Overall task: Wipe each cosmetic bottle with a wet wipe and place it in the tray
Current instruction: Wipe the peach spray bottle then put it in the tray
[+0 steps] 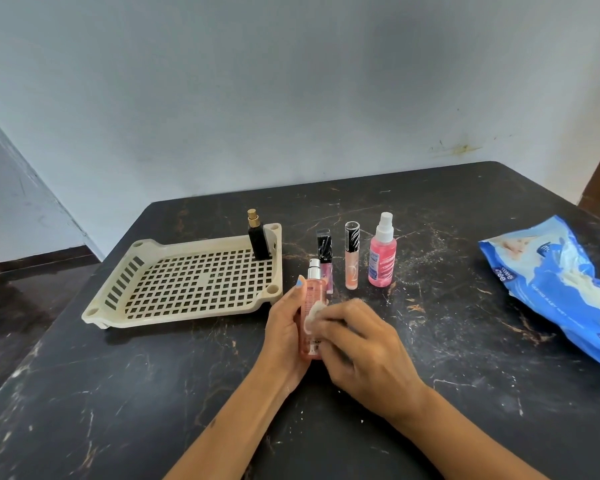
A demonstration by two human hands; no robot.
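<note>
My left hand [284, 336]: My fingers curl round the peach bottle [311, 313] from the left side. I hold it up above the table. My thumb tip sits near the top of the bottle.
My right hand [364, 351]: My fingers are bent and pinch a small white wipe [316, 311]. I press the wipe on the front of the peach bottle.
Peach bottle: It is between my two hands, a bit tilted, with its silver pump top pointing away from me.
Tray [187, 289]: It is cream with lots of square holes. It sits on the table just to the left of my hands.
Black bottle [258, 239]: It has a gold top and stands up in the far right corner of the tray.
Other bottles: A purple tube [325, 259], an orange tube [351, 259] and a pink spray bottle [381, 254] stand in a row on the table, just behind my hands.
Wipe pack [555, 289]: It is blue and lies on the table, far to my right.
Table [118, 393]: It is black with light marks.
</note>
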